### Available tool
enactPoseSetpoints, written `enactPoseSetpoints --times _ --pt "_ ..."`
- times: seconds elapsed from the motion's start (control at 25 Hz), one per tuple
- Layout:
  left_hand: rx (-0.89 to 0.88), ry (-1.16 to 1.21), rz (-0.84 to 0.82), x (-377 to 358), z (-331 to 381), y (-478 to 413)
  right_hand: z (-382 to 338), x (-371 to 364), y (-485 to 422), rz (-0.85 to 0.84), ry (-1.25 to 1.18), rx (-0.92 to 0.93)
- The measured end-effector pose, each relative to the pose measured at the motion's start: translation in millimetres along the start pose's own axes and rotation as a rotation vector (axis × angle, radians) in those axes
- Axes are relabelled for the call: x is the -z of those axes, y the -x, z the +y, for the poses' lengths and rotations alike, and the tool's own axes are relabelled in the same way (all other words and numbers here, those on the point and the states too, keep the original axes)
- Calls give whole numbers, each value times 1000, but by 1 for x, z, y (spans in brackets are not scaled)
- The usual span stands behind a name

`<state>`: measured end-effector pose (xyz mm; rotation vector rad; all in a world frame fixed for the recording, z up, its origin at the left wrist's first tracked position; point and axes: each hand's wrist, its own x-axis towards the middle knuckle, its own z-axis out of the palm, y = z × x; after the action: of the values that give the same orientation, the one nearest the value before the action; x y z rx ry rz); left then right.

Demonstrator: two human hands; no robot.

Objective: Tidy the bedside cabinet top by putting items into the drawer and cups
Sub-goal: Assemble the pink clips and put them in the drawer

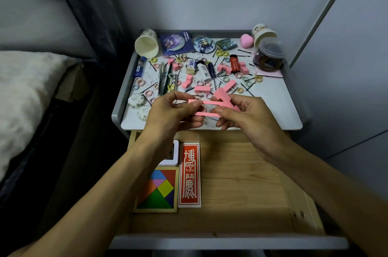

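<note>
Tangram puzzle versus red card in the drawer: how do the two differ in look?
The tangram puzzle is near square; the red card is long and narrow. The tangram puzzle shows many coloured pieces in a wooden frame; the red card is red with white characters and a white border. Both lie flat, side by side, in the open drawer, the red card on the right.

Cabinet top (273,107), I am counting: paper cups (146,43), two; round badges (204,44), two; lighters, two, a white lighter (203,71) and a red lighter (234,63); lidded clear jar (268,57), one; pink heart sponge (246,39), one; pale round discs (136,100), two. Drawer (241,183), I am logging: tangram puzzle (156,190), one; red card (189,175), one; white tin (174,155), one. Hair rings (225,54), hairpins (243,51) and pink blocks (202,89) are overlapping too much for me to total.
</note>
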<state>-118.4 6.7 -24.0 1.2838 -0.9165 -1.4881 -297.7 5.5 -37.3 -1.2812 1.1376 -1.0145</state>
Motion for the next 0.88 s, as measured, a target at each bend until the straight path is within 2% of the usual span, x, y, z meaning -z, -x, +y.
enactPoseSetpoints --times 0.88 --pt "-3 -23 6 0 -2 -2 -1 -1 1 16 72 17"
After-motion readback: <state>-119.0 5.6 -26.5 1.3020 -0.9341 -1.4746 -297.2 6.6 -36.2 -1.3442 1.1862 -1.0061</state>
